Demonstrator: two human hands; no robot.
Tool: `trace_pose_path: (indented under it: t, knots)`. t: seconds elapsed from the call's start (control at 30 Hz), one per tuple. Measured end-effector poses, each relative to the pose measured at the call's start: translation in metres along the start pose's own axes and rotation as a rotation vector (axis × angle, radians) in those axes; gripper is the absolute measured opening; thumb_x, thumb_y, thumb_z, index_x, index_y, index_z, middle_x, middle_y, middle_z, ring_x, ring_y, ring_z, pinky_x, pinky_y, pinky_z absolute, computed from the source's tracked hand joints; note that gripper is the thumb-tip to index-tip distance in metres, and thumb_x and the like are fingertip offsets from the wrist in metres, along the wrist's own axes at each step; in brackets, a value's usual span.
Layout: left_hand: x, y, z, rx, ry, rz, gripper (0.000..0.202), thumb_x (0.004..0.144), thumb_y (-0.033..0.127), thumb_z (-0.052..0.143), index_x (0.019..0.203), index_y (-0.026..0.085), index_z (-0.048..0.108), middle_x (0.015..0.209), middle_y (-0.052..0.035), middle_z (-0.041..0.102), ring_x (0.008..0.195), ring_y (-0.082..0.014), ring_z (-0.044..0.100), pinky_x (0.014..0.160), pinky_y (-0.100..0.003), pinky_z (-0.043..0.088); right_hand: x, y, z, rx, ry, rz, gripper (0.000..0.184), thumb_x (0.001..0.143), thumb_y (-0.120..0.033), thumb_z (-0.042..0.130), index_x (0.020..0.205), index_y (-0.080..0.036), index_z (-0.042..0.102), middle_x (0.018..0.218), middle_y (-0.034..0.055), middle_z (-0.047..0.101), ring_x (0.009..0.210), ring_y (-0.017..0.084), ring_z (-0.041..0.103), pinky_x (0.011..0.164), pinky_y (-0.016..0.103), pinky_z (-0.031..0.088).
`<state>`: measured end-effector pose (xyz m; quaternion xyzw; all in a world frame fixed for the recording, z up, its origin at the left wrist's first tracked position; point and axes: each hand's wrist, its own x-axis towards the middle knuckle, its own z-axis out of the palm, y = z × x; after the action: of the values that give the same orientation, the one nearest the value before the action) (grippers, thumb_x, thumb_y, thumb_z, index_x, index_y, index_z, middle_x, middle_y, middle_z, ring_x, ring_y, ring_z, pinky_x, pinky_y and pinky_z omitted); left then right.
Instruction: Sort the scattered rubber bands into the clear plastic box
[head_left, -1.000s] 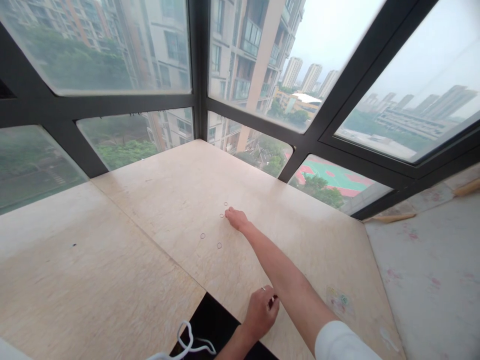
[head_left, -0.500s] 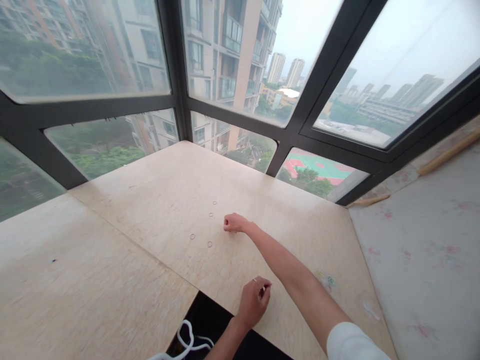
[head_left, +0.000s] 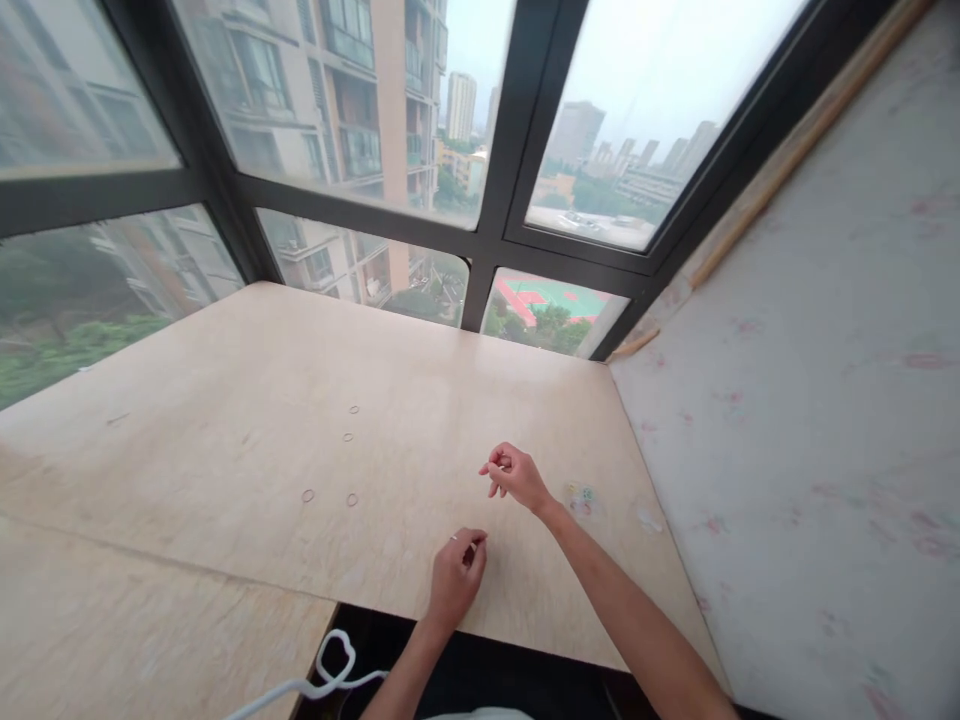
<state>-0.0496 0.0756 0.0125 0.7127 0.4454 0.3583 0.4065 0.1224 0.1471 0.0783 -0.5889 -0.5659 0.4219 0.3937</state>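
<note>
My right hand (head_left: 514,473) hovers over the pale wooden platform (head_left: 225,400) with its fingers pinched together; what they hold is too small to make out. My left hand (head_left: 457,577) rests near the platform's front edge, fingers curled in a pinch round a small thin thing, with a ring on one finger. Several small clear rings lie on the wood to the left: two at the back (head_left: 353,409) (head_left: 348,437) and two nearer (head_left: 307,495) (head_left: 352,499). Both hands are apart from these rings.
Dark-framed windows (head_left: 495,200) close off the platform at the back and left. A pale patterned wall (head_left: 810,400) stands on the right. A white cord (head_left: 330,675) loops below the front edge. A small sticker (head_left: 579,497) lies on the wood beside my right hand.
My right hand has drawn back from the rings toward me and lifted, fingers pinched. The view has swung to the right. My left hand has stayed curled near the front edge.
</note>
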Motion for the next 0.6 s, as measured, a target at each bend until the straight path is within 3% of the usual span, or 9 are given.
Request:
trace_pose_path:
  t: [0.23,0.4,0.6]
  knots:
    - [0.003,0.001,-0.001,0.047,-0.009,0.028,0.022,0.088,0.031,0.045,0.088,0.019,0.063,0.079,-0.0048,0.068,0.066,-0.0164,0.063,0.061,-0.027,0.05,-0.088,0.036,-0.062,0.156,0.309,0.136,0.045,0.082,-0.051,0.055,0.111,-0.019,0.043,0.099,0.0124,0.07,0.066,0.019,0.07,0.05,0.027,0.052]
    - [0.006,0.005,-0.002,0.072,0.0,0.024,0.025,0.088,0.036,0.044,0.087,0.02,0.063,0.077,-0.0045,0.068,0.064,-0.017,0.064,0.061,-0.027,0.052,-0.129,0.053,-0.105,0.03,0.48,0.129,0.041,0.085,-0.055,0.05,0.095,-0.015,0.055,0.091,0.0137,0.071,0.07,0.02,0.069,0.053,0.027,0.049]
    - [0.008,0.006,0.001,0.12,0.049,0.009,0.027,0.087,0.039,0.046,0.087,0.02,0.064,0.077,-0.0041,0.069,0.063,-0.0171,0.064,0.06,-0.028,0.053,-0.141,0.053,-0.132,-0.156,0.488,0.166,0.045,0.085,-0.059,0.045,0.089,-0.017,0.061,0.078,0.0082,0.07,0.054,0.016,0.064,0.041,0.023,0.038]
